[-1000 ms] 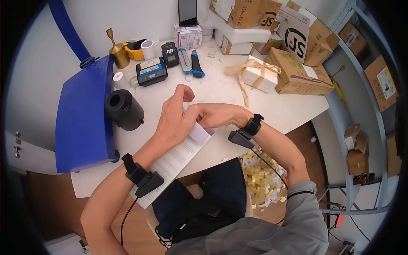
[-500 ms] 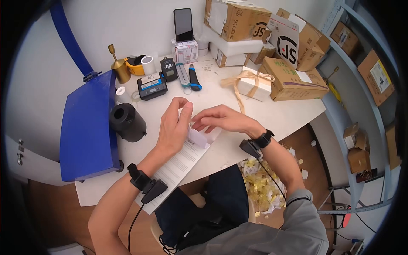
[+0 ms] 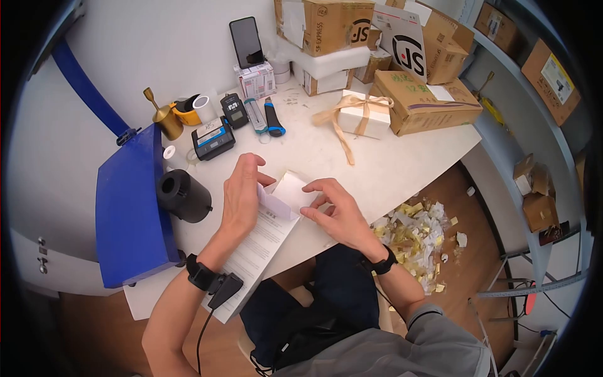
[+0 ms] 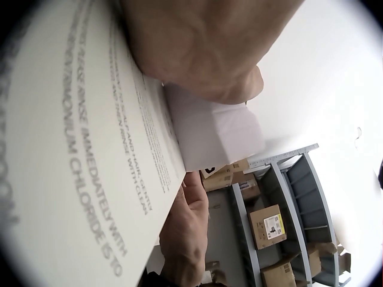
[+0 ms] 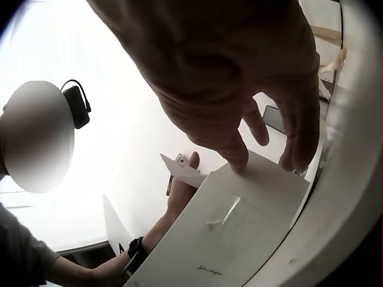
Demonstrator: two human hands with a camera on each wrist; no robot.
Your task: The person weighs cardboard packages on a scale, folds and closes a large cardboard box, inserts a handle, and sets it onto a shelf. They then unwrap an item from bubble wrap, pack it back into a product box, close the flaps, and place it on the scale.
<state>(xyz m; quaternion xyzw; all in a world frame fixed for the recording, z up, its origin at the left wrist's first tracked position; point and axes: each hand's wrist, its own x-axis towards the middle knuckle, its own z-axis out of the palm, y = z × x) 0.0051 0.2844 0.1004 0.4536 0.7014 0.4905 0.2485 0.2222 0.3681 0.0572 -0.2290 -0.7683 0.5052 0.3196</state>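
The head view looks steeply down from above onto the white table (image 3: 402,157), the wall at 12 o'clock. Both wrist views sit very close under their hands, looking up; all three share the folded printed sheet (image 3: 276,207) (image 4: 90,149) (image 5: 239,227)

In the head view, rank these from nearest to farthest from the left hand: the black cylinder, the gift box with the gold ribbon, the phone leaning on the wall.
Measured from the left hand:
1. Black cylinder, just to its left beside the blue case.
2. Gift box with the gold ribbon, across the table to the upper right.
3. Phone, at the back, propped against the wall.
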